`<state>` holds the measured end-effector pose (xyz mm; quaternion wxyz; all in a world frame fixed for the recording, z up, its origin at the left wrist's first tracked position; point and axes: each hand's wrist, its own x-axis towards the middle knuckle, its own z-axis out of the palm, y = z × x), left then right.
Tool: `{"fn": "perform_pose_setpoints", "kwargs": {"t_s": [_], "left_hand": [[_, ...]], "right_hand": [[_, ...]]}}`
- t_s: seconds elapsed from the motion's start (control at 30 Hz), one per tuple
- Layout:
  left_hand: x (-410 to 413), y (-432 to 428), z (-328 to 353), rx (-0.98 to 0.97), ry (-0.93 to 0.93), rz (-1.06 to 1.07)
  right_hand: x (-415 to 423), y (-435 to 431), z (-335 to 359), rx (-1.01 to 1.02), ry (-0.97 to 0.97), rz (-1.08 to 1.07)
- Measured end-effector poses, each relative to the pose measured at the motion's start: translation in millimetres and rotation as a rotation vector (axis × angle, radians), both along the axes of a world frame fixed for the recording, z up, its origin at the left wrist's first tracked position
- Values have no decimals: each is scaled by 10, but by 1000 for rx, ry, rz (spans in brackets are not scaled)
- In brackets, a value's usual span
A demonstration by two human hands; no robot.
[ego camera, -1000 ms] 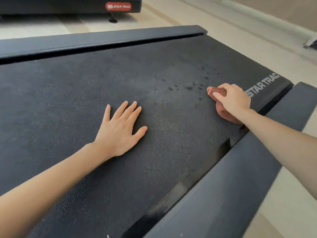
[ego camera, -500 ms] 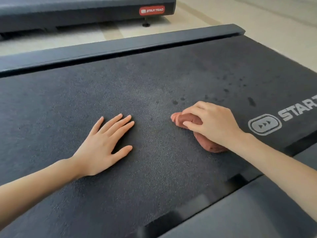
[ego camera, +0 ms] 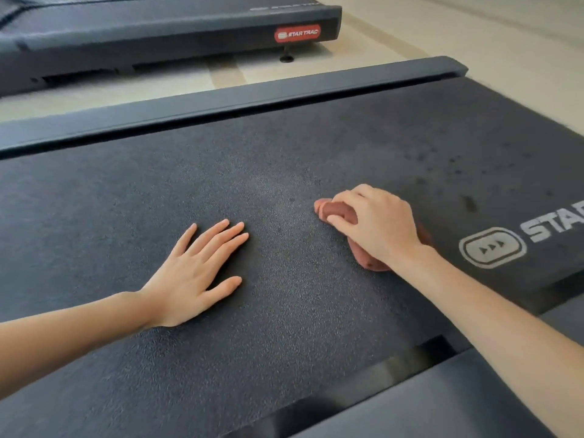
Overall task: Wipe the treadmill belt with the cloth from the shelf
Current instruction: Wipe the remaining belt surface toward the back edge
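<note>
Wiping: bunched reddish-brown cloth (ego camera: pixel 339 213) on textured black treadmill belt (ego camera: pixel 284 311).
Right hand (ego camera: pixel 376 226) grips it mid-belt; left hand (ego camera: pixel 192 276) flat, fingers straight; dark spots (ego camera: pixel 455 169) toward the belt's far right.

Floor (ego camera: pixel 410 42): pale beige, smooth, softly lit; one darker tan stripe (ego camera: pixel 227 72) ran across it. Second treadmill (ego camera: pixel 158 36): dark grey, stood at the far left; carried a red STAR TRAC badge (ego camera: pixel 297 33); rested on a small black foot (ego camera: pixel 286 56).
</note>
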<state>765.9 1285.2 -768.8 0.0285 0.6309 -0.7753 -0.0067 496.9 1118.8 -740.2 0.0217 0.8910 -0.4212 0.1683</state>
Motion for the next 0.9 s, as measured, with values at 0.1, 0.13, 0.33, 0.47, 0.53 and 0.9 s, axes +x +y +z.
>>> {"fn": "perform_pose_setpoints", "kwargs": {"t_s": [0.1,0.13,0.33,0.47,0.53,0.9], "left_hand": [[2,-2,-6,-12,20,-7],[-3,-1,-6,-20,21,-5],[213,-310,113,-43,-53,29],[334,-523,28,-16,72,135],[334,-538,-15,-20,124,135],[338,-533,-33,-47,140,138]], "right_hand": [[29,490,-14,-26,-8,186],[-13,590,-34,-26,-6,236],[-102,141,-23,-31,-10,57],[193,-479,27,80,20,-329],[480,-547,31,70,43,-348],[816,642,-40,-55,-23,184]]}}
